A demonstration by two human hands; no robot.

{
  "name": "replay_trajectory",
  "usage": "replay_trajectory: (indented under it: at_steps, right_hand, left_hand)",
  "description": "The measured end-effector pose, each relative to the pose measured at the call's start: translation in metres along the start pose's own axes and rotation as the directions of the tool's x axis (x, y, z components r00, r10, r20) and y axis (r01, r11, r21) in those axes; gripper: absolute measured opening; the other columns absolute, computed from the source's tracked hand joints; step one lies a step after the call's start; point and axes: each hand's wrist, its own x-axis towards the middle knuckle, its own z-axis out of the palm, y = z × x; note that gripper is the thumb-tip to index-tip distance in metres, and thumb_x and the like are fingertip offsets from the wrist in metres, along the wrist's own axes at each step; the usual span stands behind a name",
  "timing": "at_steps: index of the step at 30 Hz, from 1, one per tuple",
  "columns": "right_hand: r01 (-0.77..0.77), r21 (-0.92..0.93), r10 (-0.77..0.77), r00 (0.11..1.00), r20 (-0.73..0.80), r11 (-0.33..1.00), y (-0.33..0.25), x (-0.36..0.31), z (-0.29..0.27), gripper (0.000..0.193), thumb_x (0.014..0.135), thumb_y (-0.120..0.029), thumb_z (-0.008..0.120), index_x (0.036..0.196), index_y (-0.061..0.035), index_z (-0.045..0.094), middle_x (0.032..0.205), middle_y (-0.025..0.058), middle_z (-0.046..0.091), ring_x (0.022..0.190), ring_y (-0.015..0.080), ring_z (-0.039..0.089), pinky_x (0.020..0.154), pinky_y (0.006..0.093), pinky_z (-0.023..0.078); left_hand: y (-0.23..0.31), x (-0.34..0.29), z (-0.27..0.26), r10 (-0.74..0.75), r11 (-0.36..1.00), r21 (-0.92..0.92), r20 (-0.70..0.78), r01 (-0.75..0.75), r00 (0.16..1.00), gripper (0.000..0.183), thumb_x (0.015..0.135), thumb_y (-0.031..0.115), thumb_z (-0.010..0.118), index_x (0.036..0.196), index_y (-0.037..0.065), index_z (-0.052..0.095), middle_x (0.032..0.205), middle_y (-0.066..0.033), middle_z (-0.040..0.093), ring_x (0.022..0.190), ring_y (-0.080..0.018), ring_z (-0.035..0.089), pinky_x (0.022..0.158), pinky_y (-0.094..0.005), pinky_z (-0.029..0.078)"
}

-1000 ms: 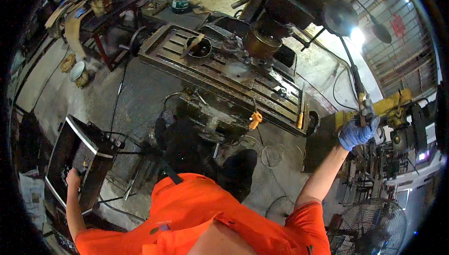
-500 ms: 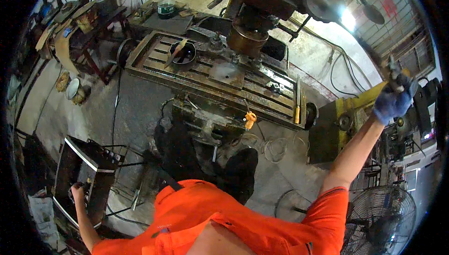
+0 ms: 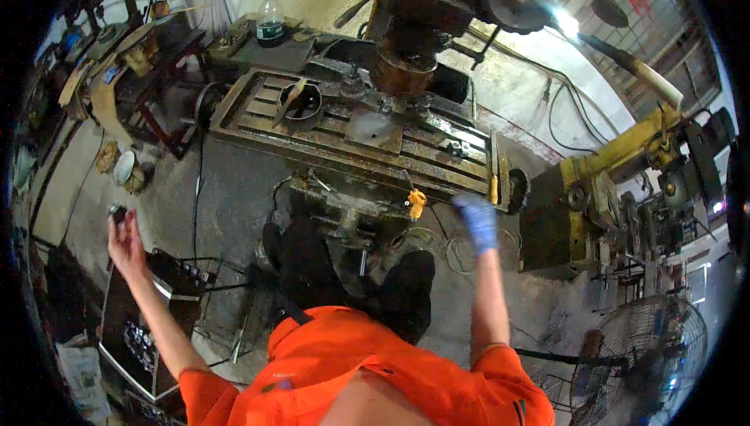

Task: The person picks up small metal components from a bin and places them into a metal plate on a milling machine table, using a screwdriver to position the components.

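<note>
My bare left hand is raised over the far end of a dark metal box. Its fingers pinch a small dark metal part with a shiny end. Several small metal pieces lie inside the box. In a blue glove, my right hand is out in front of the machine table, close to its right front corner. Motion smears its fingers. Nearby are a yellow-handled tool on the table and an orange object at the front edge. Under the spindle sits a flat plate.
A round pot with a brush across it stands on the table's left part. Behind it is a clear plastic bottle. A pale-ended lever juts out at upper right, above a yellow machine. A fan stands at lower right.
My left hand has come up out of the box with the small metal part. My right hand has dropped from the upper right, beside the lever, toward the table's front.
</note>
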Motion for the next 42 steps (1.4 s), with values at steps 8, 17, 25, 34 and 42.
replay_trajectory:
  at_steps: [8,17,25,34,42]
  right_hand:
    - [-0.554,0.024,0.553,0.832,0.041,0.832,0.119,0.006,0.124,0.037,0.072,-0.028,0.070,0.096,-0.0024,0.059,0.078,0.0010,0.058,0.069,0.0111,0.052,0.062,0.0261,0.042]
    - [0.003,-0.407,-0.023,0.999,-0.044,0.913,-0.048,0.008,0.066,0.060,0.067,-0.036,0.071,0.111,-0.0003,0.050,0.088,0.0182,0.062,0.081,0.0336,0.060,0.074,0.0371,0.047]
    - [0.015,-0.870,0.297,0.937,0.184,0.493,-0.099,0.089,0.107,0.036,0.072,-0.034,0.052,0.088,-0.0051,0.065,0.089,0.0161,0.064,0.086,0.0315,0.061,0.072,0.0393,0.048]
    - [-0.029,-0.804,0.358,0.904,0.232,0.594,-0.115,0.076,0.116,0.042,0.071,-0.037,0.054,0.089,-0.0005,0.064,0.092,0.0205,0.062,0.088,0.0327,0.060,0.077,0.0385,0.047]
    - [0.097,-0.558,0.256,0.815,0.520,0.824,-0.129,0.000,0.068,0.051,0.071,-0.049,0.062,0.072,0.0023,0.061,0.056,0.0198,0.055,0.052,0.0279,0.054,0.054,0.0393,0.043]
  left_hand:
    - [-0.143,-0.006,0.139,-0.316,0.899,0.379,0.213,0.220,0.925,0.015,0.086,0.009,0.048,0.097,-0.001,0.051,0.078,-0.0098,0.054,0.062,-0.0240,0.059,0.066,-0.0393,0.052]
    - [-0.128,0.027,0.096,-0.393,0.431,0.901,0.131,0.057,0.910,0.026,0.079,0.002,0.045,0.104,-0.004,0.045,0.083,-0.0090,0.049,0.058,-0.0181,0.055,0.053,-0.0315,0.051]
    - [-0.126,0.045,0.075,-0.384,0.261,0.940,0.309,-0.218,0.870,0.036,0.072,-0.004,0.047,0.108,-0.002,0.046,0.088,-0.0102,0.050,0.063,-0.0178,0.057,0.055,-0.0292,0.050]
    - [-0.158,-0.015,0.134,-0.541,0.429,0.903,0.237,0.022,0.807,0.032,0.075,0.000,0.049,0.106,-0.004,0.045,0.089,-0.0118,0.049,0.073,-0.0198,0.057,0.060,-0.0340,0.054]
    - [-0.271,-0.087,0.226,-0.749,0.544,0.829,0.412,0.127,0.520,0.034,0.072,0.001,0.056,0.105,-0.003,0.047,0.088,-0.0111,0.054,0.075,-0.0171,0.057,0.061,-0.0299,0.052]
